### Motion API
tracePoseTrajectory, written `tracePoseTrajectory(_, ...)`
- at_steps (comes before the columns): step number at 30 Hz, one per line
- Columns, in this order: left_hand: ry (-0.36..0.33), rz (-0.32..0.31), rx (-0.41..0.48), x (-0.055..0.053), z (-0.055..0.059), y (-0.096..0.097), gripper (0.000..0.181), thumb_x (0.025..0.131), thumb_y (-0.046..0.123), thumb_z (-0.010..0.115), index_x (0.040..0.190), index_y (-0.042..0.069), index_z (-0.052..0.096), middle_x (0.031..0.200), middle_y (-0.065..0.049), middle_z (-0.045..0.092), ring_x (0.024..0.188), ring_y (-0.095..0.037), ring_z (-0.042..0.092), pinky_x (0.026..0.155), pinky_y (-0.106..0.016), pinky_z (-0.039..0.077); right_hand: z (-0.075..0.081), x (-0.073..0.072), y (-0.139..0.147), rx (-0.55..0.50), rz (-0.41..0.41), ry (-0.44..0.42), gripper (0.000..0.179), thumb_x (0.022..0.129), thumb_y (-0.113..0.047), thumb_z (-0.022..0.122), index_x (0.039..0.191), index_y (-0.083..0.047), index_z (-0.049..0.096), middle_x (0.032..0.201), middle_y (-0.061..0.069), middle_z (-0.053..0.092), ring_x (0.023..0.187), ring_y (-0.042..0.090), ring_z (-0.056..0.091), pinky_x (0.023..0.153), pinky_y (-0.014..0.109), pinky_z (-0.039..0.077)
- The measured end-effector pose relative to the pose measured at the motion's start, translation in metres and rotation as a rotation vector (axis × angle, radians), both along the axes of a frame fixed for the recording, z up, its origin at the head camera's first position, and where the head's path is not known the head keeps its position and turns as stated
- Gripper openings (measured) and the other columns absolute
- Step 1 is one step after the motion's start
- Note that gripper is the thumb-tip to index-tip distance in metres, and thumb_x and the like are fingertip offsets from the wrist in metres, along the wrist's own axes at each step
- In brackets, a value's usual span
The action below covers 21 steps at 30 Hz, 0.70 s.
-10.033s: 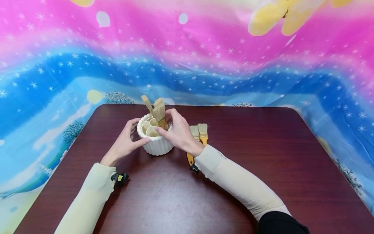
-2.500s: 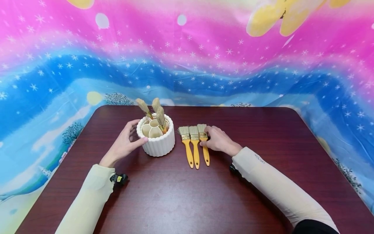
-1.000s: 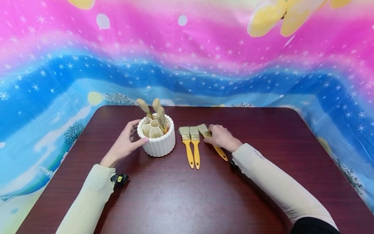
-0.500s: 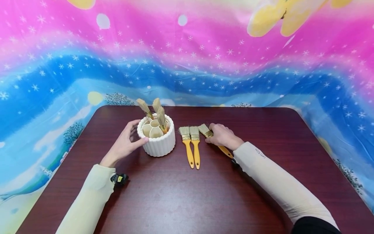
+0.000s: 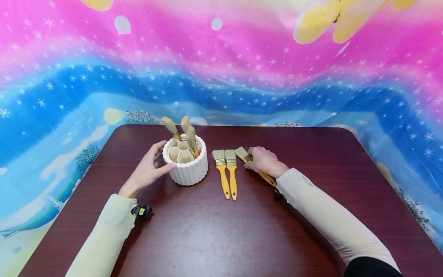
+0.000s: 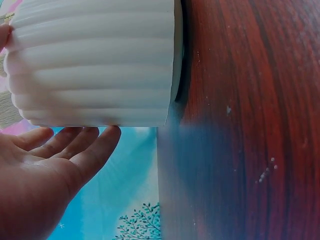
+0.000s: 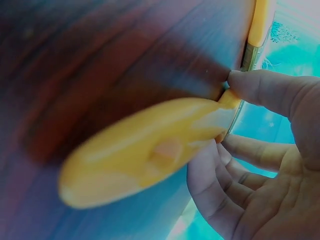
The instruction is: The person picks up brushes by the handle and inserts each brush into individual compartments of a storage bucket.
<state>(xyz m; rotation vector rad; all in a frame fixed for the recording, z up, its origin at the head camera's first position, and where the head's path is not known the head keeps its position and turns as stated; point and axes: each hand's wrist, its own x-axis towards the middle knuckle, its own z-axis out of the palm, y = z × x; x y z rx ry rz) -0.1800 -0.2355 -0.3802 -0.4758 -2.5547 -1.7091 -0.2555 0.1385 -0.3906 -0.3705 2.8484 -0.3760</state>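
Note:
A white, ribbed round pot (image 5: 188, 175) with several inner compartments stands on the table, left of centre. Three paintbrushes rise from it bristles up, among them a front brush (image 5: 190, 137). My left hand (image 5: 147, 167) holds the pot from the left, thumb at the front rim and fingertips against the side (image 6: 95, 75). Further right, my right hand (image 5: 264, 161) pinches a flat paintbrush (image 7: 140, 150) near its metal band. Its yellow handle slants toward the wrist, and the fingers hide part of it. Left of it lie two matching brushes, a left one (image 5: 222, 173) and a right one (image 5: 231, 173).
The dark red-brown wooden table (image 5: 207, 238) has rounded far corners. A pink and blue printed cloth (image 5: 242, 77) hangs behind and along its sides. Each wrist carries a small black device, such as the left wrist camera (image 5: 141, 211).
From 2.5 seconds ago, my right hand has swung the rightmost brush's handle to the right, away from the other two. Ten seconds ago that hand was at a brush in the pot. The left hand has stayed put.

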Motion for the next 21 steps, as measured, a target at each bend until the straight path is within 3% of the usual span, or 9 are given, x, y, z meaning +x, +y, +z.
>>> tracePoseTrajectory(9, 0.006, -0.013, 0.006, -0.0016, -0.0014, -0.0001, 0.083, 0.085, 0.013, 0.073, 0.149, 0.002, 0.022, 0.146, -0.018, 0.036, 0.131, -0.032, 0.039, 0.101, -0.053, 0.037, 0.0000, 0.0012, 0.0035, -0.017, 0.001, 0.001, 0.033, 0.087, -0.032, 0.069, 0.109, -0.010, 0.059, 0.088, 0.005, 0.056, 0.071, 0.024, 0.049, 0.058, 0.037, 0.037)
tracePoseTrajectory(16, 0.002, -0.009, -0.006, -0.0006, -0.0005, -0.0005, 0.084, 0.085, 0.015, 0.074, 0.150, 0.006, 0.021, 0.149, -0.016, 0.034, 0.133, -0.031, 0.038, 0.101, -0.053, 0.037, -0.0001, 0.0007, 0.0056, -0.057, -0.027, 0.050, 0.045, 0.086, -0.030, 0.069, 0.124, -0.009, 0.056, 0.104, 0.007, 0.058, 0.082, 0.024, 0.052, 0.064, 0.039, 0.042)
tracePoseTrajectory(21, -0.001, -0.004, -0.017, -0.0005, -0.0004, -0.0001, 0.084, 0.084, 0.016, 0.074, 0.150, 0.007, 0.022, 0.149, -0.016, 0.033, 0.134, -0.031, 0.037, 0.102, -0.053, 0.037, 0.0026, 0.0023, 0.0059, -0.072, -0.047, 0.063, 0.045, 0.086, -0.030, 0.068, 0.124, -0.009, 0.055, 0.105, 0.008, 0.054, 0.083, 0.025, 0.051, 0.065, 0.039, 0.042)
